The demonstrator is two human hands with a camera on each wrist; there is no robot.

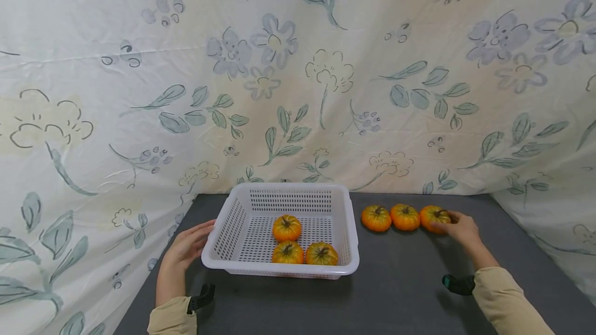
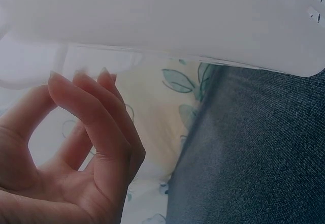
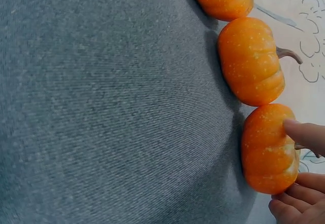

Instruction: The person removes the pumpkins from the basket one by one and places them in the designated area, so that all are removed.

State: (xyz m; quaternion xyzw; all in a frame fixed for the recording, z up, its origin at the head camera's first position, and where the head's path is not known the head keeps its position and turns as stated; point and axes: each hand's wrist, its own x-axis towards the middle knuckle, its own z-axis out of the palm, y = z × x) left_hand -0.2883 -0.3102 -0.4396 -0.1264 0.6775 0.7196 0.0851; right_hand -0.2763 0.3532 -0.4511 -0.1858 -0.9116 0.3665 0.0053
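My right hand (image 1: 461,229) grips the rightmost small orange pumpkin (image 1: 434,218) of a row of three. In the right wrist view the thumb (image 3: 304,132) lies on one side of that pumpkin (image 3: 269,150), with the other fingers (image 3: 302,198) against its lower end. Beside it sit the middle pumpkin (image 1: 405,217) and the left one (image 1: 376,218). My left hand (image 1: 186,247) is at the left side of a white plastic basket (image 1: 279,268), its fingers loosely bent and fingertips right by the rim. Inside lie three more pumpkins (image 1: 286,228), two of them along the near wall.
Under everything is a dark grey tabletop (image 1: 391,293). A floral cloth (image 1: 298,92) hangs behind the table and along both sides. Dark bands (image 1: 202,299) are on both wrists, next to beige sleeves (image 1: 507,299).
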